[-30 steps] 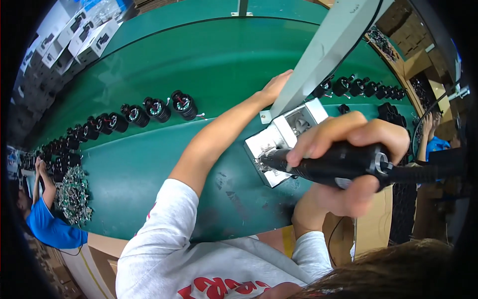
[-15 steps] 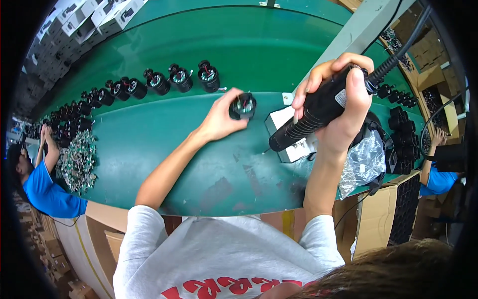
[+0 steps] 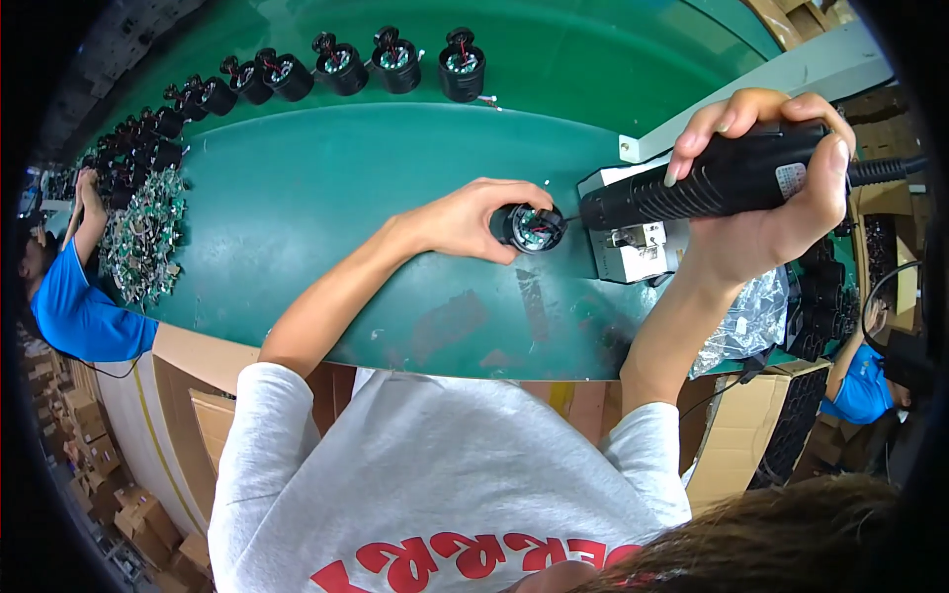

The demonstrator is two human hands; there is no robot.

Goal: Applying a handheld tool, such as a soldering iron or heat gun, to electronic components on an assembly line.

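Observation:
My left hand (image 3: pixel 486 217) is closed round a black cylindrical housing (image 3: pixel 514 235) low over the green work surface. In its open top show a green circuit board and red wires. A corded black electric screwdriver (image 3: pixel 712 188) lies nearly level in my right hand (image 3: pixel 781 198), fingers wrapped round its body. Its thin bit points left and reaches the side of the housing's top; whether they touch I cannot tell. Under the screwdriver's front end sits a white box-shaped device (image 3: pixel 633 255) with a metal part on its face, partly hidden by the tool.
A row of similar black housings (image 3: pixel 395 67) curves along the far side. At left lies a heap of small circuit boards (image 3: pixel 143 232), near a person in a blue shirt (image 3: pixel 89 292). A clear plastic bag (image 3: pixel 746 321) and stacked black housings (image 3: pixel 822 296) are at right, below a pale beam (image 3: pixel 761 94).
My right hand has swung the screwdriver from a steep slant to nearly level. The left hand has brought the housing next to the bit. The view has also shifted.

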